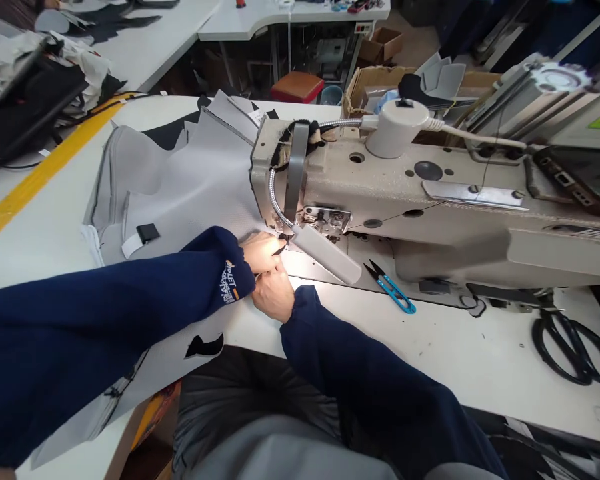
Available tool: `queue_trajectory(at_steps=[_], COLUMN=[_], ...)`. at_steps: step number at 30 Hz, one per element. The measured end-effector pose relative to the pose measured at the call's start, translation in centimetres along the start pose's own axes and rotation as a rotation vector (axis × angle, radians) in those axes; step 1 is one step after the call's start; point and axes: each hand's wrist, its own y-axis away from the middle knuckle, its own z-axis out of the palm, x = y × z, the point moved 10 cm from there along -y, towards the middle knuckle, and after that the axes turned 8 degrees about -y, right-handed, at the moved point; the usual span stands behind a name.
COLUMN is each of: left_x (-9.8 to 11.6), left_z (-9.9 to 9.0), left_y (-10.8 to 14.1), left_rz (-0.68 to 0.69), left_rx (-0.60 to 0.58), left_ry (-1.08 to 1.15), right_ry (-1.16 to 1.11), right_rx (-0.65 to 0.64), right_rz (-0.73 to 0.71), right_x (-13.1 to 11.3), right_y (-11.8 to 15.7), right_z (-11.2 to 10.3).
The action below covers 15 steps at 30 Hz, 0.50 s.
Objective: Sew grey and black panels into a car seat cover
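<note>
Both hands are close together in front of the needle area of a sewing machine (325, 167). My left hand (261, 252) is closed, with a small black piece (281, 249) showing at its fingertips. Just below and touching it, my right hand (274, 293) has its fingers curled in; what they hold is hidden. A large sheet of light grey fabric (195, 173) spreads left of the machine head and runs under my left forearm. On this fabric lies a black tab (147, 233) with a white strip. The needle and the stitching spot are mostly hidden.
A grey lamp (327, 255) on a flexible metal neck hangs right of my hands. Blue thread snips (393, 288) lie on the white table (430, 353), with black-handled scissors (575, 347) farther right. Behind the machine stand a cardboard box (353, 93) and a red-topped stool (297, 87).
</note>
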Motion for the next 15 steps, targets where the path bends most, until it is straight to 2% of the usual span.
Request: queue_trajectory(at_steps=[2, 4, 5, 6, 7, 8, 10, 11, 13, 14, 15], left_x=[0.4, 0.5, -0.1, -1.7, -4.4, -8.3, -18.2, -22.8, -30.5, -33.0, -34.4], left_z=[-0.4, -1.2, -2.1, -3.4, -5.2, -7.3, -11.3, -12.2, -11.1, -9.6, -8.2], left_y=[1.0, 2.3, 3.0, 3.7, 4.2, 4.9, 7.7, 9.9, 14.6, 16.6, 17.8], left_rz=[0.027, 0.147, 0.208, 0.231, 0.192, 0.098, -0.251, -0.417, -0.767, -0.884, -0.897], left_rx=[-0.024, -0.104, -0.141, -0.145, -0.093, 0.009, 0.311, 0.424, 0.532, 0.551, 0.557], left_ry=[-0.004, 0.078, 0.146, 0.211, 0.252, 0.26, 0.189, 0.143, 0.132, 0.19, 0.226], right_ry=[-0.021, -0.033, -0.037, -0.049, -0.067, -0.091, -0.161, -0.215, -0.389, -0.52, -0.689], right_rx=[0.053, 0.156, 0.219, 0.273, 0.302, 0.318, 0.335, 0.348, 0.363, 0.364, 0.366], right_rz=[-0.018, -0.019, -0.013, -0.008, -0.001, 0.007, 0.039, 0.064, 0.13, 0.177, 0.237], right_x=[-0.1, -0.1, -0.1, 0.0, 0.0, 0.1, 0.1, 0.1, -0.4, -0.8, -1.3], right_y=[0.4, 0.7, 0.9, 1.1, 1.1, 1.2, 1.8, 2.5, 4.7, 6.1, 7.5], right_z=[-0.3, -1.3, -2.0, -2.7, -3.1, -3.3, -3.4, -3.4, -2.9, -2.4, -1.8])
